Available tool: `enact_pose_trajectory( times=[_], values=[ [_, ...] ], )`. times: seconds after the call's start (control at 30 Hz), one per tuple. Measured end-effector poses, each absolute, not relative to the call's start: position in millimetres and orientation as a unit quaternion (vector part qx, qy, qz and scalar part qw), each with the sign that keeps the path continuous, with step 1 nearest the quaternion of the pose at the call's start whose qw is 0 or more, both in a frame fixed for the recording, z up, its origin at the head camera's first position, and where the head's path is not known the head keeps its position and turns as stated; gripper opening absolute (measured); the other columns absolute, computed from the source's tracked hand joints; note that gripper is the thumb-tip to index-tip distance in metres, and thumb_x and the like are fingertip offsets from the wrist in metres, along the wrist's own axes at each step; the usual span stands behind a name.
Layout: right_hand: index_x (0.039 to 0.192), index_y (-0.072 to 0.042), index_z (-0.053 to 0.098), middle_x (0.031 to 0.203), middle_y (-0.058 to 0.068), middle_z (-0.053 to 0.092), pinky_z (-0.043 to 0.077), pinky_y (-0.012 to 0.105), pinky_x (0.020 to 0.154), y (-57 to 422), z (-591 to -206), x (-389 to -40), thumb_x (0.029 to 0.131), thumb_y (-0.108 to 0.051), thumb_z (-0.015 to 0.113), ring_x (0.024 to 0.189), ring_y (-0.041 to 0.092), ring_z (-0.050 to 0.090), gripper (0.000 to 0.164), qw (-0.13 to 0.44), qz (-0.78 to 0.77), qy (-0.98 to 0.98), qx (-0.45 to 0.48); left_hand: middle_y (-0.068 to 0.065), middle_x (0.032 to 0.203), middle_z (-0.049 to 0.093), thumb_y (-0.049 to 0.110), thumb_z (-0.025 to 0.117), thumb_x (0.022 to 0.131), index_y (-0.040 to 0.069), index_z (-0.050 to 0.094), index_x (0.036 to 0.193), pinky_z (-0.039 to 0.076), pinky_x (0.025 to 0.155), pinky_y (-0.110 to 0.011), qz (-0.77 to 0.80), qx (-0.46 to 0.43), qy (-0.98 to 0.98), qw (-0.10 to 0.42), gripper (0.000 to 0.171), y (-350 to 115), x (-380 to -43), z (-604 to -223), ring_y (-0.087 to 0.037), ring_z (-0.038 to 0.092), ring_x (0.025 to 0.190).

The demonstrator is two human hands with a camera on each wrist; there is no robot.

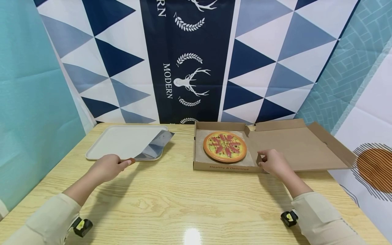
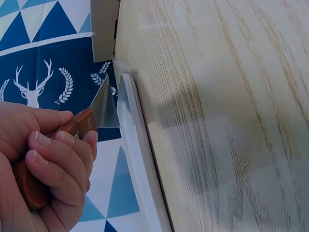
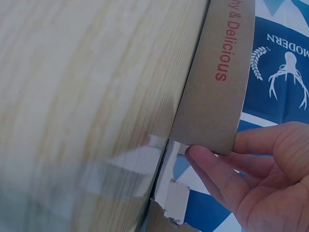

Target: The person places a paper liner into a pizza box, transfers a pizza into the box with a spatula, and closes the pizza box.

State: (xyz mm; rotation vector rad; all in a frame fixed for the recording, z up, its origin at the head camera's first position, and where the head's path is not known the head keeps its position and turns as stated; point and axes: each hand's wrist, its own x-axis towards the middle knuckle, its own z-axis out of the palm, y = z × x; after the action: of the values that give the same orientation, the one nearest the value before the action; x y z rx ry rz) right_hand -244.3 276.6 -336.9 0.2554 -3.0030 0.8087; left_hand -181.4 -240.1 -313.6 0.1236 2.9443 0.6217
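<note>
Here the left hand (image 1: 105, 167) grips a spatula (image 1: 155, 145); the right hand (image 1: 273, 162) apparently pinches the pizza box (image 1: 228, 168)

Patterned drapes enclose a pale wood-grain table (image 1: 190, 200).
A backdrop of blue and white triangles (image 1: 260, 81) fills the top of the head view, split near the center by a navy band (image 1: 190, 42) printed with stag heads, laurel sprigs and "MODERN"; plain teal cloth (image 1: 33, 95) hangs at left, teal brick-patterned fabric (image 1: 352, 71) at upper right, above white cloth (image 1: 373, 119) bearing a rust-brown disc (image 1: 376, 166); a bright glare (image 1: 192, 235) marks the tabletop at bottom center.
</note>
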Motion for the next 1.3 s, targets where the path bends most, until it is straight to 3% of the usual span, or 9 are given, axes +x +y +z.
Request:
enact_pose_trajectory(
  times=[0.23,0.77,1.3],
  values=[
    [0.126,0.019,0.051,0.092,0.027,0.067,0.052,0.033,0.057,277,-337,-244,0.084,0.004,0.065,0.064,0.018,0.063,0.047,0.014,0.256,-0.963,0.08,0.004,0.051,0.032,0.036,0.048,0.102,0.015,0.045,0.059,0.029,0.048,-0.028,0.202,0.02,0.977,0.066,0.048,-242,-182,-314,-0.01,0.026,0.046],
    [0.127,0.018,0.051,0.096,0.029,0.066,0.052,0.032,0.058,275,-335,-244,0.084,0.004,0.065,0.072,0.023,0.061,0.047,0.009,0.254,-0.964,0.075,0.002,0.053,0.035,0.035,0.046,0.103,0.012,0.044,0.061,0.033,0.051,-0.03,0.162,-0.002,0.983,0.085,0.048,-243,-196,-314,-0.012,0.031,0.048],
    [0.124,0.018,0.054,0.092,0.026,0.068,0.051,0.034,0.06,277,-338,-246,0.082,0.004,0.065,0.075,0.027,0.061,0.046,0.027,0.24,-0.966,0.091,-0.008,0.067,0.046,0.033,0.044,0.103,0.006,0.05,0.072,0.04,0.057,-0.034,0.135,-0.01,0.985,0.103,0.042,-241,-214,-312,-0.02,0.045,0.058]
  ],
)
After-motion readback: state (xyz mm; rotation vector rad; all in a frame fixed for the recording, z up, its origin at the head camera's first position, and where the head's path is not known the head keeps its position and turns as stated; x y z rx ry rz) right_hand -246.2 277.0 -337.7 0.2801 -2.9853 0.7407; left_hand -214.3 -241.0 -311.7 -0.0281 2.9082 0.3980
